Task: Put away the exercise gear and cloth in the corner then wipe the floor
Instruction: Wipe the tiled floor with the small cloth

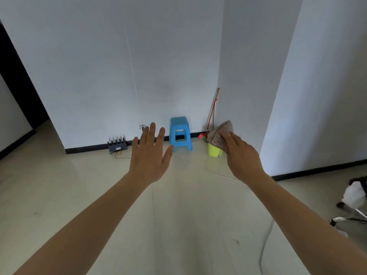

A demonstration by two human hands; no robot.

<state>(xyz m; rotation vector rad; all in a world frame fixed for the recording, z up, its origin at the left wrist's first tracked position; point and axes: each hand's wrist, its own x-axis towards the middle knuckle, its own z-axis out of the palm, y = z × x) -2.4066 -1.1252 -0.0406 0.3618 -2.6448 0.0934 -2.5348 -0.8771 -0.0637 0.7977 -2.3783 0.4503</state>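
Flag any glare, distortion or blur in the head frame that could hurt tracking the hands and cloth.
Head view: wide-angle bowing tilts the wall edges and the dark doorway at the sides; the glossy floor shows soft glare and a reflection under the yellow bucket; left hand, right hand and cloth read fairly sharp, evenly lit.

Right of the blue stool (180, 133), the cloth (220, 135) hides the yellow bucket's (214, 152) rim and perhaps a broom head (203, 135). Farther right, the edge crops a chair (346, 218).
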